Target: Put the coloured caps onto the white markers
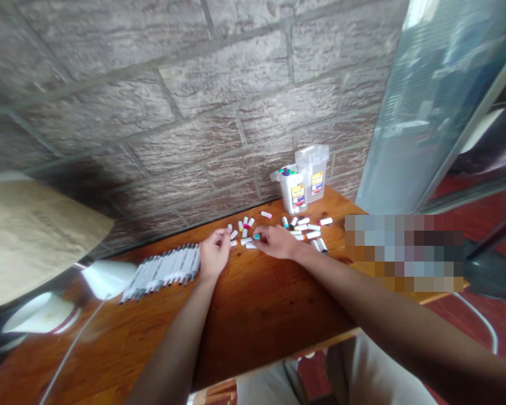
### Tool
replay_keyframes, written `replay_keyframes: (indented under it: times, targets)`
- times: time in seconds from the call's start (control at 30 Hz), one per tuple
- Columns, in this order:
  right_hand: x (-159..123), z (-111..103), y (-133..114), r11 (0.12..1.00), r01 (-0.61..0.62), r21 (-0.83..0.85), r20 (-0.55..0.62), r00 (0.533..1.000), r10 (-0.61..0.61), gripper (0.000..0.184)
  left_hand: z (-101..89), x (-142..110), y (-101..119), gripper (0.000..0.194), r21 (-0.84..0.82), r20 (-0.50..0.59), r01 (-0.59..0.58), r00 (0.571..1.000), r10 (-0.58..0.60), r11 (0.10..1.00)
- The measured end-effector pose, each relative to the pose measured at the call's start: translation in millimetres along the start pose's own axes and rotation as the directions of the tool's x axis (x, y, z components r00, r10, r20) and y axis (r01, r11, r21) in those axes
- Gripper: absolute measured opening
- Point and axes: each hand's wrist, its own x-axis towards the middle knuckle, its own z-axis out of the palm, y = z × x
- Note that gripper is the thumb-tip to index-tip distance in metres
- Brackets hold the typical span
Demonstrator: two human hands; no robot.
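My left hand (pixel 216 252) is closed in a pinch, with a small white marker cap (pixel 230 227) at its fingertips. Between the thumb and fingers of my right hand (pixel 275 242) is a teal-ended marker cap (pixel 256 237). Loose white caps with coloured ends, such as a pink-ended one (pixel 266 215), lie scattered between and beyond both hands. More caps (pixel 314 227) are grouped to the right of my right wrist. Directly left of my left hand, several grey-white markers (pixel 162 270) lie side by side in a row.
Two clear plastic tubs stand against the stone-block wall (pixel 219 140): a front one (pixel 293 194) with coloured pieces inside and a taller one (pixel 317 174) behind. At left are a brown paper bag (pixel 37 236), a white cup (pixel 42 315) and a cable (pixel 73 346) across the wooden table (pixel 253 320).
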Motion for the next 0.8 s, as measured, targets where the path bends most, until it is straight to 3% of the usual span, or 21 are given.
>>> replay_keyframes:
  times: [0.07,0.2,0.6,0.8]
  targets:
    - [-0.8,-2.3,-1.7,0.999,0.023,-0.031,0.034,0.999,-0.022,0.021,5.5,-0.5,1.4,0.037,-0.004,0.060,0.004,0.998,-0.004,1.000]
    - [0.4,-6.3,-2.4,0.995,0.045,-0.088,0.085,0.996,-0.038,0.026,9.7,4.1,-0.8,0.038,-0.035,0.075,0.024,0.997,-0.022,0.999]
    - [2.6,-6.1,-3.6,0.978,0.078,-0.192,0.125,0.991,-0.055,0.035,10.4,1.4,4.3,0.038,-0.066,0.285,0.014,0.959,0.006,0.998]
    - [-0.2,-6.5,-5.5,0.977,0.076,-0.198,0.133,0.990,-0.050,0.035,10.4,0.1,4.6,0.039,-0.053,0.244,-0.003,0.970,0.016,0.999]
